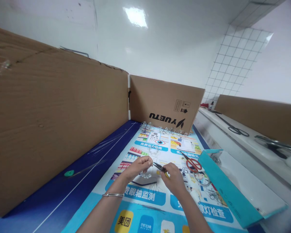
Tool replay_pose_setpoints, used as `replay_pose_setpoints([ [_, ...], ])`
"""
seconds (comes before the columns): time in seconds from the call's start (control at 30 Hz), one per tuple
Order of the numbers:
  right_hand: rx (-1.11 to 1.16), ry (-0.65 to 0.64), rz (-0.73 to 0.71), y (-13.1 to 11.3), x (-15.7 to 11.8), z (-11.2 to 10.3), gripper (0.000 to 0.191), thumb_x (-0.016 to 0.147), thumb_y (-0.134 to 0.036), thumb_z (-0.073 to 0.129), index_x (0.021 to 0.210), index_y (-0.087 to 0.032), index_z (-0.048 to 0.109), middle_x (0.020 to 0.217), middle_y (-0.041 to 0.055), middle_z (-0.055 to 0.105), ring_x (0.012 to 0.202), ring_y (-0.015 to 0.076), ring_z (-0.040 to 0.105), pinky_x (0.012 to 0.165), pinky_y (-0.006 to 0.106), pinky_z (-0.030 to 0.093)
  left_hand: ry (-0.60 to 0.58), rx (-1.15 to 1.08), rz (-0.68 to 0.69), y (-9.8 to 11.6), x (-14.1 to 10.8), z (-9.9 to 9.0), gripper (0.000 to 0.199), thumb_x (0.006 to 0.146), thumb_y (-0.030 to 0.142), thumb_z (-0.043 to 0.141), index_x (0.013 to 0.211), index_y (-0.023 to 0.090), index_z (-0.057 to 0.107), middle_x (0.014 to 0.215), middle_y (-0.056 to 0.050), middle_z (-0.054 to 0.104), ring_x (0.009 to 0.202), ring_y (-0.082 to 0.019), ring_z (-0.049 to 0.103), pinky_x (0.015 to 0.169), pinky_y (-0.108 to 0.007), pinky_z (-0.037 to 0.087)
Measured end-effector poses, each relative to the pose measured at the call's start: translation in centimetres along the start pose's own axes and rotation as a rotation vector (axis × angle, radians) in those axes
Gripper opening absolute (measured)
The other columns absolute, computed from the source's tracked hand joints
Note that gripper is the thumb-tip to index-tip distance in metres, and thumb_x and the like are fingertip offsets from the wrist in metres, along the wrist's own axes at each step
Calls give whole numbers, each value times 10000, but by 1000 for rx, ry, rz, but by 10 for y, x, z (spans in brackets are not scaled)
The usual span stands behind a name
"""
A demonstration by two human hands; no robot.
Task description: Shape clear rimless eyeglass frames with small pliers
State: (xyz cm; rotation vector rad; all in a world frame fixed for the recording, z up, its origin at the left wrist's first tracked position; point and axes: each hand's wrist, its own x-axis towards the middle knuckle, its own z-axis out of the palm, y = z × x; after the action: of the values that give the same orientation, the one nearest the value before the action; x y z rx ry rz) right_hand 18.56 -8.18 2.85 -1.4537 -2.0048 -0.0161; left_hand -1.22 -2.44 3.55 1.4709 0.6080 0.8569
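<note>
Box holds clear pieces; right hand, pliers.

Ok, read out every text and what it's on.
"YUETU", upside down: rear brown cardboard panel
"免费视力检查": printed blue-and-white sheet
"电脑验光": same sheet, start obscured
"眼轴监测": same sheet, start obscured
"隙灯检查": same sheet, start obscured
"美团": yellow rounded square, same sheet
Too small or blurred: blue rounded square, white eye chart, turquoise open box, panel's boxed label.
</note>
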Motion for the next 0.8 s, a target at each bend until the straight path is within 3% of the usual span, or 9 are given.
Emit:
replay_pose_setpoints([
  [0.23, 20, -25, 89, -4, -1, 6, 95, 768, -282, 505, 813, -213, 551, 772, 4, 563, 753, 143, 511, 661, 224, 360, -63, 36, -4, 0, 1, 2, 206, 760, 329, 503, 688, 137, 494, 600, 29, 399, 501, -62, 336, 478, -179, 275],
  [0.47, -32, -20, 166, -5, -3, 10, 126, 791, -321, 474, 821, -230, 555, 790, -9, 589, 738, 132, 536, 628, 202, 345, 53, -3, -42, 0, 2, 5, 178, 750, 312, 501, 691, 145, 486, 585, 36, 387, 487, -59, 341, 472, -175, 273],
  [0.8, -67, 11, 235, -12, -4, 10, 135, 797, -322, 455, 826, -231, 551, 782, -9, 592, 728, 141, 538, 615, 214, 328, 124, -78, 0, -9, 9, 14, 197, 776, 340, 477, 703, 158, 461, 586, 40, 381, 483, -58, 331, 470, -174, 275],
])
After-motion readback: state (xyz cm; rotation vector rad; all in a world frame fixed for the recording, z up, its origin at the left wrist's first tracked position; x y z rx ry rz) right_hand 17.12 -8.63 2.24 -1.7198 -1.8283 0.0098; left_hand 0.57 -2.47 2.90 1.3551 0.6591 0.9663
